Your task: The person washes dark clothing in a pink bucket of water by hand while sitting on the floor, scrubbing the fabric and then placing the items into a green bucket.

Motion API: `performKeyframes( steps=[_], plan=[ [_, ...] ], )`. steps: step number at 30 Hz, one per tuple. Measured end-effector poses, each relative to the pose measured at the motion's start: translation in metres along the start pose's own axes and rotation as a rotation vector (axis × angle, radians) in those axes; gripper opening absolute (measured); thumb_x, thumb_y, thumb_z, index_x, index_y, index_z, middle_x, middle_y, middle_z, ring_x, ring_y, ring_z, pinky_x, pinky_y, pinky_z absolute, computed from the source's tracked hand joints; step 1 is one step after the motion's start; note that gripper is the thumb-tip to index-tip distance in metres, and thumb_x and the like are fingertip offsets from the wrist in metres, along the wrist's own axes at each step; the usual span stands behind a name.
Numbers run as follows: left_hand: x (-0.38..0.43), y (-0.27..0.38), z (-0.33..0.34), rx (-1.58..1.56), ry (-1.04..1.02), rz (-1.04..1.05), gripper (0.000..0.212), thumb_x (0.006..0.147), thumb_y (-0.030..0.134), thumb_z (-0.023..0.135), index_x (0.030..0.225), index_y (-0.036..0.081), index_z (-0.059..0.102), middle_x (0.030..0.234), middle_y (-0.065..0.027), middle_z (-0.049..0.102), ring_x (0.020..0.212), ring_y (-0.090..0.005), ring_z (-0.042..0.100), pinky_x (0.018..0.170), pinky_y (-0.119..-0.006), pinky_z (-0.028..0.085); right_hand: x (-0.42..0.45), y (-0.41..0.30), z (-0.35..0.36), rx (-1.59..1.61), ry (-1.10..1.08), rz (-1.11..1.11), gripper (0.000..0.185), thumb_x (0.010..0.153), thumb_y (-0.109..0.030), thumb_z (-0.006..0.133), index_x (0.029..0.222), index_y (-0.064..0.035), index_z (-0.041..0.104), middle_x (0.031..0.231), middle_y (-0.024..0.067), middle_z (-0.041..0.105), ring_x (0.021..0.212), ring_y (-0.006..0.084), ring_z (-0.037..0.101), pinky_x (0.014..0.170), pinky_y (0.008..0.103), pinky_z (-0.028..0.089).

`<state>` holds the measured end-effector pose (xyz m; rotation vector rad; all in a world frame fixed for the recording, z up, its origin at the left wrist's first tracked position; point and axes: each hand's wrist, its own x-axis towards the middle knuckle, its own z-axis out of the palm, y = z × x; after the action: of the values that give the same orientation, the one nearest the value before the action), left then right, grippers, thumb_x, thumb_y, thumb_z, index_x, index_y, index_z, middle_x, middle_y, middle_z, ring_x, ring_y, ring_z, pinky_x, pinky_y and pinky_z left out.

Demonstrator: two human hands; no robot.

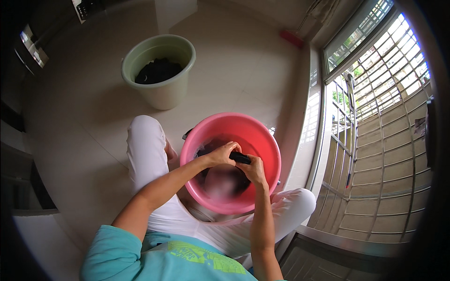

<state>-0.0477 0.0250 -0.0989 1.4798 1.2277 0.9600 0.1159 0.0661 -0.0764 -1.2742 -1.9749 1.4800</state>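
A pink plastic bucket (230,118) stands between my knees with water and dark cloth in it. Over its middle, my left hand (225,153) and my right hand (254,168) both grip a small bunched black cloth (240,157), one at each end. The hands are close together, inside the outline of the rim. Some suds show at the bucket's left inner wall. A blurred patch covers part of the water below my hands, so what lies there is hidden.
A pale green plastic bucket (167,92) holding black cloth (160,71) stands on the tiled floor ahead to the left. On the right are a low ledge, a sliding window frame (321,140) and a metal grille (381,147). A red broom head (291,38) lies near the far wall.
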Motion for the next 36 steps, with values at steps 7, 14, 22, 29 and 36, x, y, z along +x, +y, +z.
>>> performKeyframes(
  steps=[7, 14, 22, 29, 36],
  plan=[
    [-0.001, -0.024, -0.004, 0.334, -0.182, -0.103, 0.028, 0.058, 0.012, 0.063, 0.083, 0.002, 0.056, 0.085, -0.0138, 0.055, 0.085, -0.0301, 0.052, 0.074, -0.037, 0.042, -0.014, -0.021, -0.018, 0.189, 0.006, -0.056, 0.015, 0.066, 0.001, 0.063, 0.08, 0.0011, 0.061, 0.064, 0.0007, 0.057, 0.061, 0.0064, 0.053, 0.056, 0.0231, 0.043],
    [-0.005, -0.031, -0.008, -0.024, -0.043, -0.065, 0.011, 0.069, 0.009, 0.055, 0.08, 0.004, 0.054, 0.076, -0.0045, 0.055, 0.072, -0.0167, 0.054, 0.067, -0.027, 0.043, -0.014, -0.007, -0.045, -0.081, 0.235, -0.138, 0.016, 0.067, -0.001, 0.056, 0.082, 0.002, 0.057, 0.064, 0.0071, 0.056, 0.062, 0.011, 0.054, 0.058, 0.0244, 0.044],
    [-0.002, -0.02, 0.014, -1.182, 0.256, -0.375, 0.025, 0.088, 0.032, 0.044, 0.084, 0.009, 0.053, 0.074, -0.0023, 0.056, 0.066, -0.0135, 0.056, 0.051, -0.024, 0.046, 0.005, -0.001, 0.001, 0.289, 0.378, -0.112, 0.038, 0.067, 0.008, 0.038, 0.1, 0.0021, 0.055, 0.086, 0.0093, 0.06, 0.078, 0.017, 0.057, 0.073, 0.0254, 0.045],
    [0.005, -0.044, 0.032, -1.462, 0.251, -0.738, 0.039, 0.081, 0.049, 0.049, 0.074, 0.011, 0.05, 0.067, -0.0054, 0.053, 0.054, -0.0163, 0.051, 0.05, -0.032, 0.044, -0.013, -0.026, 0.065, -0.336, 0.329, -0.289, 0.027, 0.077, -0.031, 0.059, 0.083, -0.0051, 0.053, 0.071, 0.0189, 0.058, 0.066, 0.0357, 0.057, 0.058, 0.0393, 0.045],
    [-0.001, -0.015, 0.041, -1.134, 0.275, -0.557, 0.026, 0.087, 0.029, 0.044, 0.071, 0.011, 0.054, 0.061, -0.0007, 0.051, 0.047, -0.0138, 0.048, 0.041, -0.029, 0.041, 0.014, -0.007, 0.04, -0.49, 0.498, -0.235, 0.038, 0.087, -0.029, 0.042, 0.062, -0.0031, 0.053, 0.055, 0.0203, 0.053, 0.053, 0.0373, 0.054, 0.05, 0.0447, 0.042]
  ],
)
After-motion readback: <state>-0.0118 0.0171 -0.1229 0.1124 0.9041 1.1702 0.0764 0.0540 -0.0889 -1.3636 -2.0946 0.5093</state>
